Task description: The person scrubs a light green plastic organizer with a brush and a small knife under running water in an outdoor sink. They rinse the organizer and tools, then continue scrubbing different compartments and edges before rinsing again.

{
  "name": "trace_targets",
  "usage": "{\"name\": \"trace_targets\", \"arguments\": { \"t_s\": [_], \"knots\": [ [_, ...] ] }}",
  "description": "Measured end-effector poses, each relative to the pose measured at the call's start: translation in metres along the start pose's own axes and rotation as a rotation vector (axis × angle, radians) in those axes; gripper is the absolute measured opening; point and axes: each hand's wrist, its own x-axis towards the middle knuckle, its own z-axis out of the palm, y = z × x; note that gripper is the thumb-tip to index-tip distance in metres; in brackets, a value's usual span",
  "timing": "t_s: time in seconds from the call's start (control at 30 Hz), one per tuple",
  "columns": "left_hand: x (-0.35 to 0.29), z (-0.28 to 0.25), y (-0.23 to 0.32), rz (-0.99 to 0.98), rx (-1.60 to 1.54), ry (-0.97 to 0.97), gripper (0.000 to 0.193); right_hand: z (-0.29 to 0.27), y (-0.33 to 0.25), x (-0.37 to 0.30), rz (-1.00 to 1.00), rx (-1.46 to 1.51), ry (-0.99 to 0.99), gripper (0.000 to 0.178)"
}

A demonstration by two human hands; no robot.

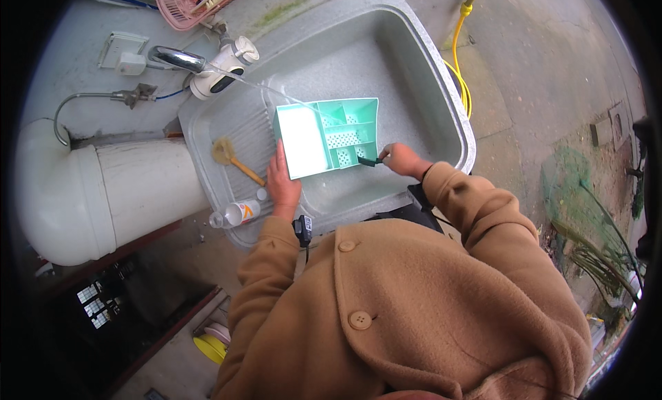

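Note:
A mint-green compartment organizer (303, 141) is held over the stone sink, its open divided side with perforated bottoms facing up. Along its left edge my left hand (283, 185) grips the wall. Closed around a small dark brush-like tool (370, 161), my right hand (401, 158) is at the organizer's lower right corner, with the tool's end against the small compartments. A thin stream of water from the chrome faucet (178, 58) arcs down into the compartments. The tool's exact kind is too small to make out.
The grey sink (448, 90) has a ribbed ledge on its left. On that ledge lie a wooden-handled round brush (245, 170) and a clear bottle (241, 212). A pink basket (183, 10) hangs above, a thick white pipe (138, 193) runs left, and a yellow hose (458, 48) hangs right.

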Motion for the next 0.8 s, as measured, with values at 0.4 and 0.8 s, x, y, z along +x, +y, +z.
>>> {"name": "trace_targets", "arguments": {
  "t_s": [0.4,0.8],
  "knots": [
    [0.006,-0.002,-0.002,0.047,-0.023,0.0,0.081,-0.029,-0.015,-0.004,-0.042,-0.591,-0.089,0.025],
    [0.001,0.003,0.008,-0.037,-0.023,0.009,0.081,-0.017,-0.02,-0.018,-0.074,-0.284,0.104,0.021]
  ]
}}
